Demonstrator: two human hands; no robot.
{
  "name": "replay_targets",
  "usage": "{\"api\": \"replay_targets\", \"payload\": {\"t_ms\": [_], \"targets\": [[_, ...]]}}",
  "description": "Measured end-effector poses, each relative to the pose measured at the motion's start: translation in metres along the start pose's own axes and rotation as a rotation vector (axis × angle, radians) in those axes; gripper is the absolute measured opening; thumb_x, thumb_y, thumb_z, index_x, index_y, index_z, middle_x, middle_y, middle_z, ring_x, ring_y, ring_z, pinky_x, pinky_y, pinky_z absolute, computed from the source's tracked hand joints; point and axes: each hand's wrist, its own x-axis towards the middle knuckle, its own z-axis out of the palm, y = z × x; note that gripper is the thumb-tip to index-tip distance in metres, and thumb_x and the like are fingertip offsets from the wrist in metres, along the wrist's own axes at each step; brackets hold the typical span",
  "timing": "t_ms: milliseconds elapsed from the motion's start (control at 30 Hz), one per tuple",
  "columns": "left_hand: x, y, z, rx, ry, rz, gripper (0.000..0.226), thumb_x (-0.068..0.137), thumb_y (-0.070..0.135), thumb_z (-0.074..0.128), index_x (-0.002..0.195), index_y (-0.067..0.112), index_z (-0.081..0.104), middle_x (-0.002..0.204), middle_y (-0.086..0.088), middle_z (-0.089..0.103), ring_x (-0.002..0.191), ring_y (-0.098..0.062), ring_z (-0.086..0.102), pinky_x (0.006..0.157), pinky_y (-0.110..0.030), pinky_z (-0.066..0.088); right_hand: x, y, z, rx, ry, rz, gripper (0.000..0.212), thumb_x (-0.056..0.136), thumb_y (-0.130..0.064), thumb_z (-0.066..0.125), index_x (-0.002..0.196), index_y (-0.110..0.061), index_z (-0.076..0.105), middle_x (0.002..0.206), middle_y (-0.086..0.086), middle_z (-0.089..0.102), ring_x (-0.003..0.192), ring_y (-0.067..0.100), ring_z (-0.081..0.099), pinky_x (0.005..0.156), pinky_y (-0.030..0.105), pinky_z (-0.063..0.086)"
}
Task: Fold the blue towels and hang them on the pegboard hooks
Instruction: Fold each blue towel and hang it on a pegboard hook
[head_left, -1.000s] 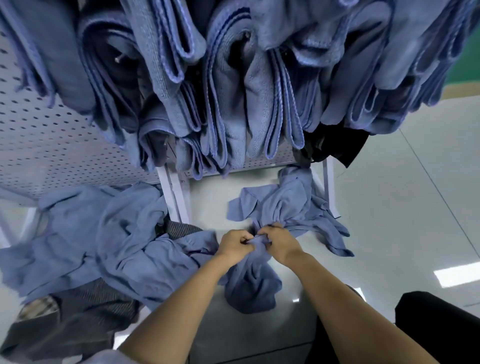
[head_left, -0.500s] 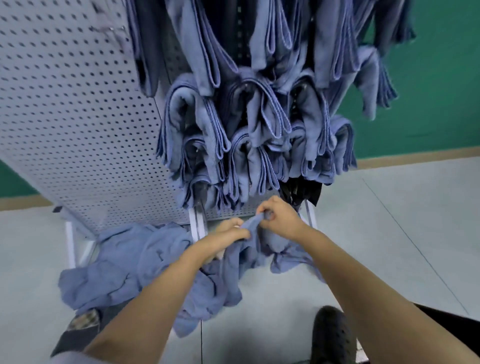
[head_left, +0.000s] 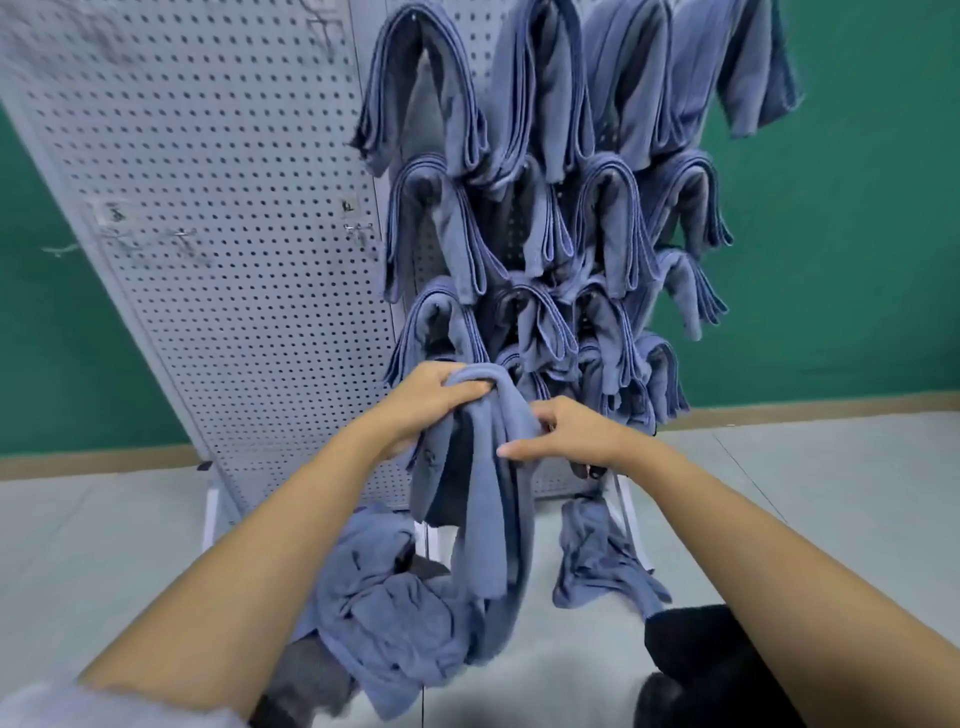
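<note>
Blue, soft cloth gathered into a long bunch: the held blue towel (head_left: 493, 499) hangs in front of the lower part of the white perforated metal pegboard (head_left: 234, 234), its top raised to the level of the lowest hung row. The left hand (head_left: 431, 400) grips the top of the bunch, fingers curled over the fold. The right hand (head_left: 576, 434) pinches the towel's right edge a little lower, thumb lying across the front of the cloth. The towel's loose end drops toward a heap of crumpled blue towels (head_left: 395, 613) on the floor at the foot of the board; whether they touch cannot be told. Another loose blue towel (head_left: 597, 566) lies just right of the heap. Above the hands, folded blue towels (head_left: 550, 234) hang in several close rows on the right half of the board. The left half shows bare holes and a few small metal hooks (head_left: 358, 228), blurred. Behind stands a green wall (head_left: 857, 234) over a pale grey floor (head_left: 831, 493).
</note>
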Motion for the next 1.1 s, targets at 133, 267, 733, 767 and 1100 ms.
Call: {"api": "replay_targets", "payload": {"t_ms": [133, 267, 733, 767, 1100], "targets": [[-0.006, 0.003, -0.002, -0.16, 0.063, -0.006, 0.018, 0.095, 0.013, 0.055, 0.104, 0.002, 0.067, 0.092, -0.013, 0.07, 0.083, -0.02, 0.066, 0.074, -0.028, 0.054, 0.001, -0.01, 0.022, 0.23, -0.076, 0.069, 0.025, 0.081, -0.026, 0.075, 0.103, -0.016, 0.069, 0.103, 0.001, 0.073, 0.097, 0.017, 0.068, 0.087, 0.029, 0.054], [-0.012, -0.016, 0.001, -0.268, 0.056, -0.092, 0.021, 0.092, 0.015, 0.062, 0.113, 0.012, 0.062, 0.104, -0.008, 0.069, 0.093, -0.019, 0.065, 0.088, -0.034, 0.049, 0.006, -0.01, 0.029, 0.266, 0.024, 0.15, 0.023, 0.084, -0.019, 0.072, 0.105, -0.013, 0.068, 0.104, 0.006, 0.071, 0.097, 0.02, 0.067, 0.089, 0.032, 0.053], [-0.02, -0.03, 0.023, -0.489, -0.159, -0.552, 0.045, 0.083, 0.056, 0.061, 0.095, 0.013, 0.065, 0.1, -0.01, 0.066, 0.094, -0.025, 0.063, 0.094, -0.04, 0.051, 0.005, -0.021, -0.011, 0.838, 0.448, 0.018, 0.021, 0.087, -0.017, 0.068, 0.106, -0.007, 0.067, 0.096, 0.007, 0.074, 0.092, 0.02, 0.07, 0.081, 0.034, 0.056], [-0.02, -0.029, 0.024, -0.498, -0.18, -0.565, 0.037, 0.083, 0.051, 0.064, 0.09, 0.015, 0.064, 0.095, -0.008, 0.066, 0.092, -0.024, 0.062, 0.093, -0.039, 0.05, 0.005, -0.02, -0.011, 0.842, 0.454, 0.007, 0.02, 0.088, -0.016, 0.067, 0.105, -0.007, 0.067, 0.095, 0.006, 0.074, 0.091, 0.019, 0.07, 0.08, 0.033, 0.056], [-0.015, -0.012, 0.02, -0.726, 0.077, -0.121, 0.014, 0.098, 0.017, 0.049, 0.103, 0.014, 0.063, 0.105, -0.01, 0.069, 0.097, -0.025, 0.062, 0.097, -0.041, 0.047, -0.003, -0.008, 0.001, 0.424, 0.221, 0.05, 0.029, 0.079, -0.027, 0.076, 0.103, -0.012, 0.069, 0.096, 0.001, 0.074, 0.091, 0.011, 0.069, 0.076, 0.023, 0.052]]}}
